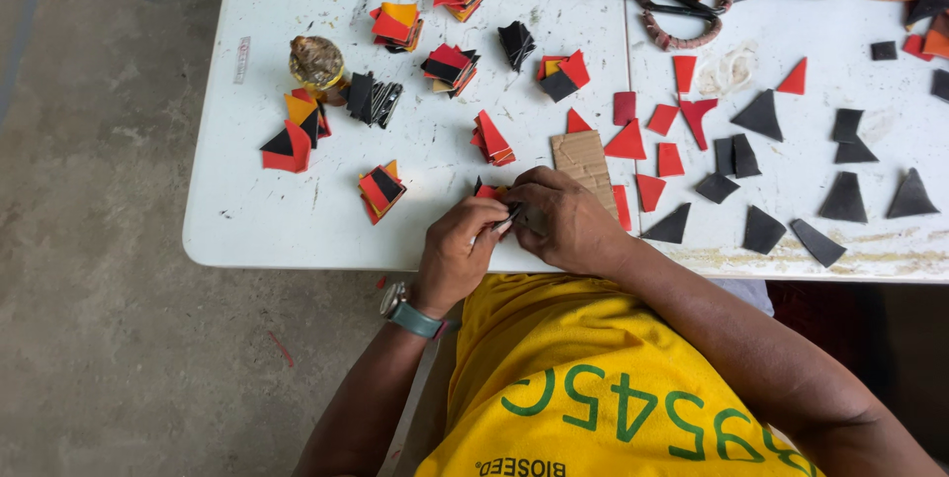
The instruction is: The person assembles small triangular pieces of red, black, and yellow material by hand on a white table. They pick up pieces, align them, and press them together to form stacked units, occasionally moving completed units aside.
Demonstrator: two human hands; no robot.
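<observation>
At nine o'clock on the white table, a small amber glass jar is seen beside stacked red, orange and black cut pieces; another small stack lies toward seven o'clock.

At the near edge, six o'clock, the left hand, a watch worn on its wrist, is curled with fingers pinched together on a small dark piece, with something thin and pale held alongside it, too small to be identified. The right hand is pressed against the same spot, fingers closed over the piece, so most of it is hidden. Only a black sliver and a red corner are shown: flat, thin, stiff-looking, sharply cut.

A slip is judged possible: the piece is tiny and gripped at the table's very edge, so it could be dropped to the floor if the pinch were loosened.

A corrugated cardboard rectangle lies at twelve o'clock of the hands. Toward three o'clock, single red triangles and black trapezoids are spread apart, with scissors beyond.
</observation>
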